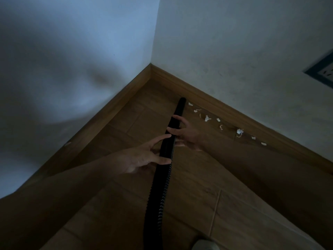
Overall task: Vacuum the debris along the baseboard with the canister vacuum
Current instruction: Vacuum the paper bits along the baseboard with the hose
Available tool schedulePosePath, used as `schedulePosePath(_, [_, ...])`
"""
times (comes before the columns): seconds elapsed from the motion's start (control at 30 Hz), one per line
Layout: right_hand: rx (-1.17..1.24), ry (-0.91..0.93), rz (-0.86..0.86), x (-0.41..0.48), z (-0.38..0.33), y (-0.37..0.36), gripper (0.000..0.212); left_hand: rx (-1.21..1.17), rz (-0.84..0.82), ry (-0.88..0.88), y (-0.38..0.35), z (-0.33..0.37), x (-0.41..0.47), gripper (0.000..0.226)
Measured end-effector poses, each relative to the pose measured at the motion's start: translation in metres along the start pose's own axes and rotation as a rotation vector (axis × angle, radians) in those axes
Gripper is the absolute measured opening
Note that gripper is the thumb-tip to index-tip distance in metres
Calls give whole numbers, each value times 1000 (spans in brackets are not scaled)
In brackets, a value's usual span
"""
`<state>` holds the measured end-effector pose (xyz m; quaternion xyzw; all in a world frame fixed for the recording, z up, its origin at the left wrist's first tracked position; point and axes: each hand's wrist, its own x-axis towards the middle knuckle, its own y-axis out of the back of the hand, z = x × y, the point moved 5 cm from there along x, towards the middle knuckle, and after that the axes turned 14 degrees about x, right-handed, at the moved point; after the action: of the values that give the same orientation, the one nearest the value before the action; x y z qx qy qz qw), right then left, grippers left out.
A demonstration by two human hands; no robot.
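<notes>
right hand (187, 135) curls round the hose (164, 179), left hand (142, 157) touches it, fingers spread; paper scraps (206, 118) line the baseboard (234, 112).

Black hose (163, 177) and pale shoe (203, 245) cut off at bottom edge, wall socket (322, 71) at right
</notes>
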<state>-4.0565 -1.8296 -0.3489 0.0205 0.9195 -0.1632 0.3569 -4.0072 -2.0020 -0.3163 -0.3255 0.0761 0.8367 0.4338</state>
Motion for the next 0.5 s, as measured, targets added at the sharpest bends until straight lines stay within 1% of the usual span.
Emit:
schedulePosePath(0.2, [27,7,-1,-4,1,7,77,12,-12,0,-4,3,4,80])
schedulePosePath(0.3, [31,6,9,-7,2,10,79,18,-30,10,-6,4,3,78])
schedulePosePath(0.43, [23,5,20,-14,4,13,82,26,-55,11,-7,3,3,82])
schedulePosePath(0.5, [20,9,32,-18,6,14,79,49,-73,3,-8,2,2,84])
